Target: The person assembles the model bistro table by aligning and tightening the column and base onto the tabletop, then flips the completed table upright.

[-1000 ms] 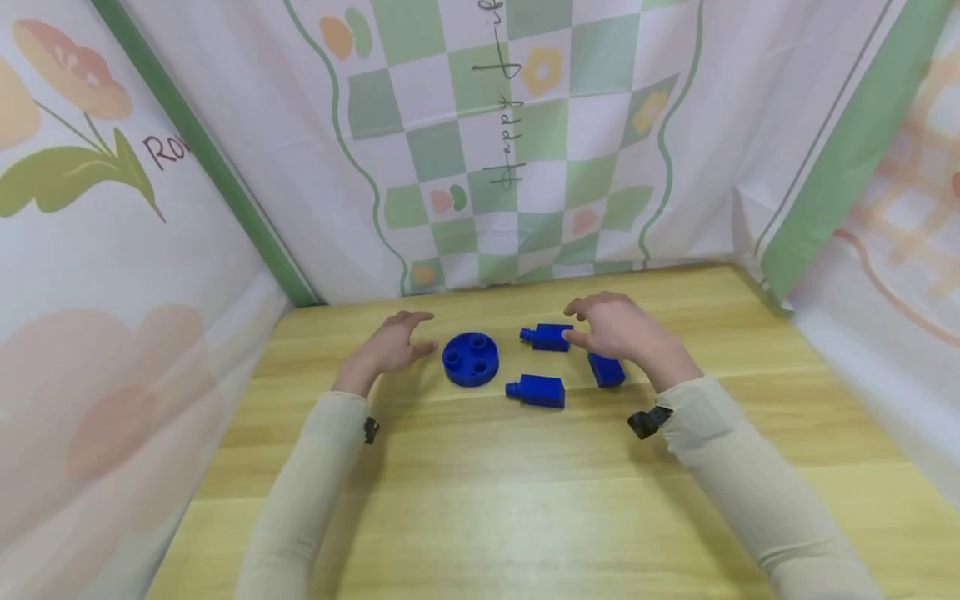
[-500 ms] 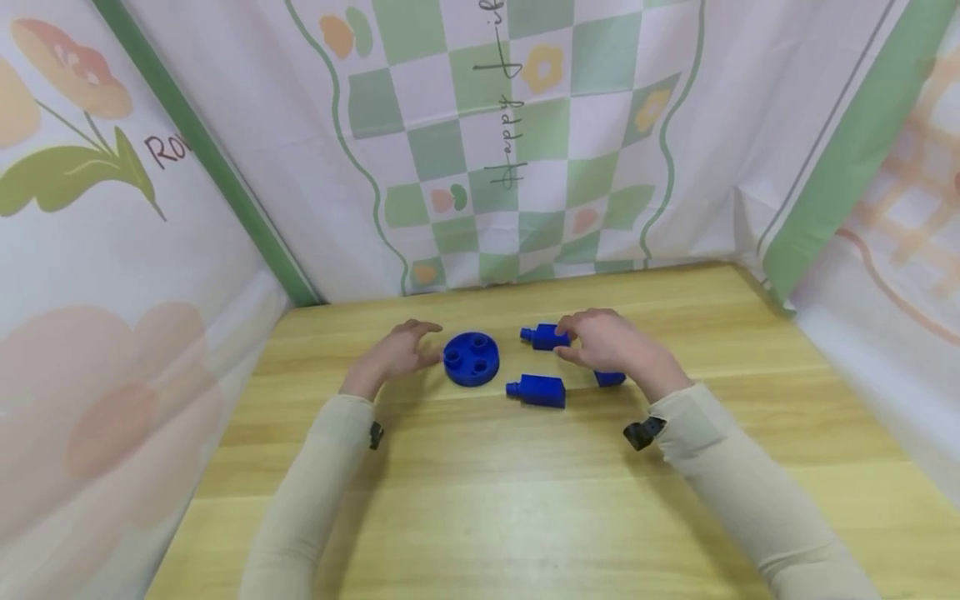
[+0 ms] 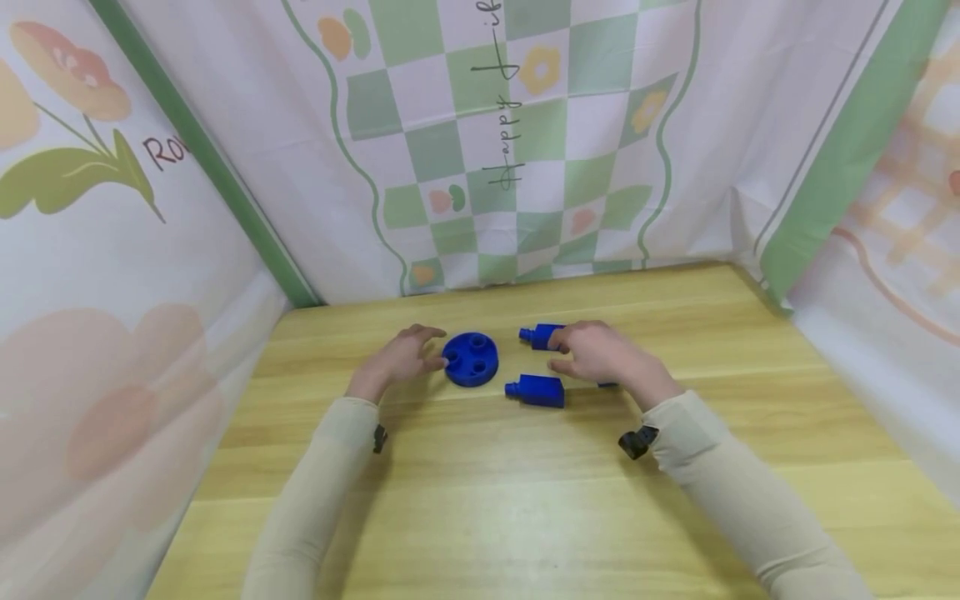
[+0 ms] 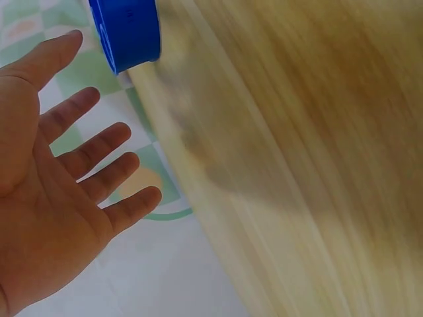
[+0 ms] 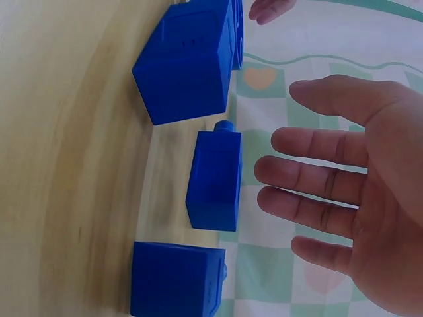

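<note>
A round blue base with three raised sockets lies on the table, its edge also showing in the left wrist view. My left hand is just left of it, fingers spread and palm bare. Two blue blocks with a threaded neck lie on their sides: a near block and a far block. Over the space between and right of them hovers my right hand, fingers apart and holding nothing. It hides most of a third blue block, which shows better in the right wrist view.
The wooden table reaches back to a hanging cloth with green checks. Patterned cloth walls stand on the left and right. A black wrist strap piece hangs under the right cuff.
My left hand has drifted right toward the round base. My right hand has moved left and nearer, now covering most of the third block. The blue pieces have stayed put.
</note>
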`<action>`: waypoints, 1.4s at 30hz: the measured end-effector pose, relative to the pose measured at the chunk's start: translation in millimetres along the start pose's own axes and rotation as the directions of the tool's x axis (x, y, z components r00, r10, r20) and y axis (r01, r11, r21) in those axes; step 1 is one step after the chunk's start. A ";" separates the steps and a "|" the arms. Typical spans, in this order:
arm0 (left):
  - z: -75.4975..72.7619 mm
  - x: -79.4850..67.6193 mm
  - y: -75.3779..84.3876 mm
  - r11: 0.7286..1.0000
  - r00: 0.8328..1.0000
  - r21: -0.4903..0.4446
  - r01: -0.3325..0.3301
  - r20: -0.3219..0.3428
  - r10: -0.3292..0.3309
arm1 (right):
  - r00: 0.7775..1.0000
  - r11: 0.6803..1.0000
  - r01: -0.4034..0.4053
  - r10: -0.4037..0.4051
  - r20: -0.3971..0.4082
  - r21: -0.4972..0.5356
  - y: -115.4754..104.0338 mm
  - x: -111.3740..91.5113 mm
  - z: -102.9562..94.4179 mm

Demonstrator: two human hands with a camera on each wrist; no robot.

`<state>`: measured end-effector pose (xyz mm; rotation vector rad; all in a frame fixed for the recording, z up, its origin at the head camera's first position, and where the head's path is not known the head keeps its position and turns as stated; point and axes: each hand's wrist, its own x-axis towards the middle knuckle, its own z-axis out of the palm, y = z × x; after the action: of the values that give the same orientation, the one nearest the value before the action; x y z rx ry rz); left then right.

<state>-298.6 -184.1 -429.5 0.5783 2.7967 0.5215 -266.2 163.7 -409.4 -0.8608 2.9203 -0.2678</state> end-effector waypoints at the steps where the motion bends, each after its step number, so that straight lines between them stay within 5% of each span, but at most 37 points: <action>1: 0.9 0.2 0.2 1.000 1.000 -0.001 -0.001 0.003 0.001 | 1.000 1.000 -0.001 0.001 0.005 0.002 -0.6 -0.2 0.8; 17: 9.8 4.3 1.2 1.000 1.000 0.026 0.001 0.011 -0.001 | 0.990 0.999 0.001 -0.006 0.140 0.040 -6.1 -0.4 12.7; 42: 15.8 7.1 0.4 1.000 1.000 -0.021 0.017 0.026 -0.016 | 0.984 1.000 -0.027 0.023 0.179 0.015 -11.7 -4.6 28.7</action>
<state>-300.1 -176.1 -444.8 0.5530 2.7653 0.5361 -252.4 152.4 -435.1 -0.8004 2.7567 -0.2029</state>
